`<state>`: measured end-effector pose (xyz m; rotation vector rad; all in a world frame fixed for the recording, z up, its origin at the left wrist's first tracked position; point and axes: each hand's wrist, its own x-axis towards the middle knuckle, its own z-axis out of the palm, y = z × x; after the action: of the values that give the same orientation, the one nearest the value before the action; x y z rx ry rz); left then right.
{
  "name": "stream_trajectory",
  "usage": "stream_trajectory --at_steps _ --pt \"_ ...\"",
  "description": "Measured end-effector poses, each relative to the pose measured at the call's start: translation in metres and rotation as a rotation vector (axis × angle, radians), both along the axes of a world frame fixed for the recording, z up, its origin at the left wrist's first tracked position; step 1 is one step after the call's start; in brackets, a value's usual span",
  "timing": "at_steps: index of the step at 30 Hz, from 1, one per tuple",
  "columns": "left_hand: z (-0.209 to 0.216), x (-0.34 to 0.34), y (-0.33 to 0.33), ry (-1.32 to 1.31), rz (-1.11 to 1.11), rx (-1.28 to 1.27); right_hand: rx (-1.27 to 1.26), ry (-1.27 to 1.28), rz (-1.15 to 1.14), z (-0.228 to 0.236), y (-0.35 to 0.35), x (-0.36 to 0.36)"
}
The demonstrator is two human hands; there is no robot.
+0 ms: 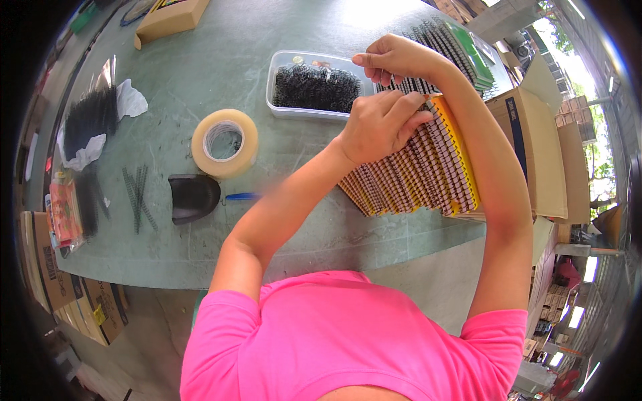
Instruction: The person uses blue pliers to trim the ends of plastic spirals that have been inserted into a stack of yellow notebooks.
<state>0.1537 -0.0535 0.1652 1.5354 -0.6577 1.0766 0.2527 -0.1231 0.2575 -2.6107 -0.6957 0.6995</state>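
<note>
A row of spiral-bound notebooks [408, 177] with yellow covers and dark coils is packed side by side on the table in front of me. At their far ends, my left hand [384, 125] has its fingers curled, thumb and forefinger closed at the end of a coil-bound notebook. Farther off, my right hand [399, 59] is bent inward over the right edge of a clear plastic tub [273, 83]. Its thumb and forefinger are pinched together; anything between them is too small to make out. Many short black coils [314, 88] fill the tub.
A roll of clear tape [200, 144], a black curved piece [194, 198] and a blue pen [241, 196] lie left. Loose coils [137, 197] lie beyond. Green notebooks [468, 57] stand at the far right, near an open cardboard box [545, 147]. Another box [170, 20] sits at the far left.
</note>
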Motion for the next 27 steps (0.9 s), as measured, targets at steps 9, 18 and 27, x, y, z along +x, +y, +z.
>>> stream_trajectory --at_steps 9,18,27 --pt "0.005 -0.009 0.002 0.529 -0.222 -0.162 -0.008 -0.019 0.023 -0.005 -0.002 0.003" --pt "-0.007 0.001 -0.004 0.042 -0.105 -0.110 -0.108 0.016 0.060 -0.005 -0.004 0.007" --pt "-0.003 -0.002 -0.002 0.282 -0.235 -0.232 -0.185 -0.014 0.105 -0.009 -0.006 0.010"
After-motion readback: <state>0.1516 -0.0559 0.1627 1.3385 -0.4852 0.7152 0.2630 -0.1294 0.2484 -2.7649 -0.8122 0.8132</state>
